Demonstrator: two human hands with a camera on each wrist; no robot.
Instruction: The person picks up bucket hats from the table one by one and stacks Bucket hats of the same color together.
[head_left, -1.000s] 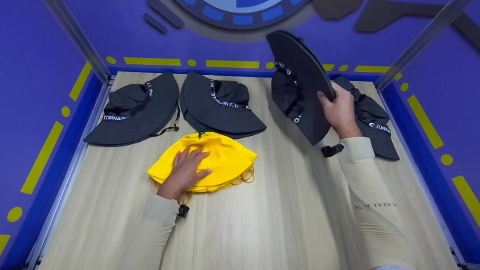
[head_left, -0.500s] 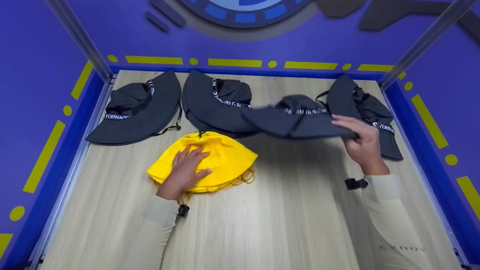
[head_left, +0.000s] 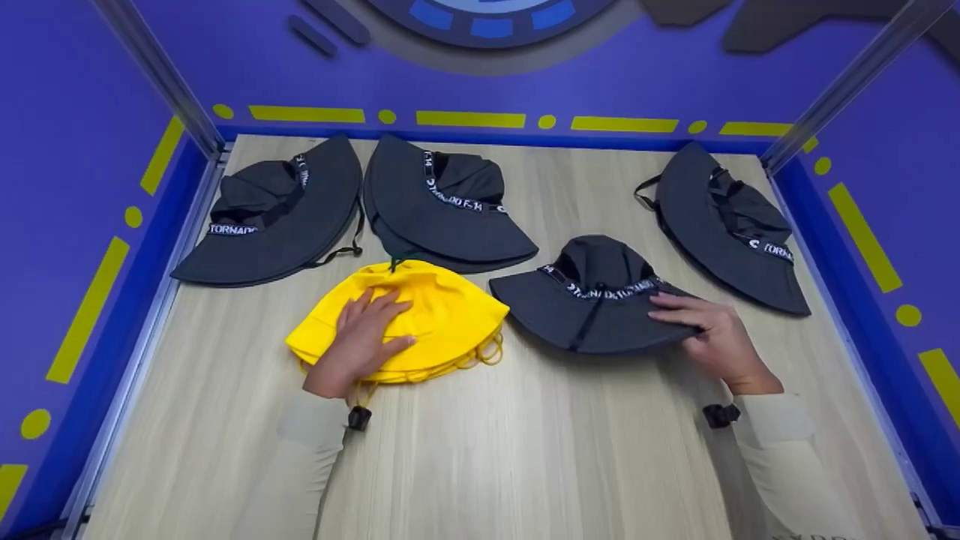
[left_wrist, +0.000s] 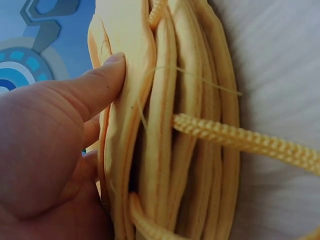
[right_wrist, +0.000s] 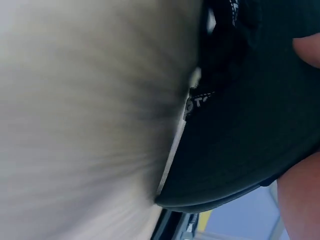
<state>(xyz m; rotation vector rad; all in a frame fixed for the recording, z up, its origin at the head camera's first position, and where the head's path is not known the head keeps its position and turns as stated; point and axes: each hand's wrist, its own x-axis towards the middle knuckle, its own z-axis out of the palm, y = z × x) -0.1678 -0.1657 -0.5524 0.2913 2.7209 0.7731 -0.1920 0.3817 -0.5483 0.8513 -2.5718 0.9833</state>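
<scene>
My left hand rests with spread fingers on a stack of yellow bucket hats. The left wrist view shows several layered yellow brims with a cord running across them and my thumb lying on the top one. To the right of it, my right hand pinches the right side of the brim of a dark grey bucket hat. That hat has its crown up, a lettered band and a black strap over the brim. Up close in the right wrist view, the dark brim hangs between thumb and fingers.
Folded dark hats lie along the back: one at the left, another in the middle touching or nearly touching the yellow stack, and a third at the right. Blue panels with metal posts enclose the wooden tabletop.
My right hand has brought the dark hat down and toward me from the back right, turning it from tilted on edge to crown up. My left hand has stayed on the yellow hats.
</scene>
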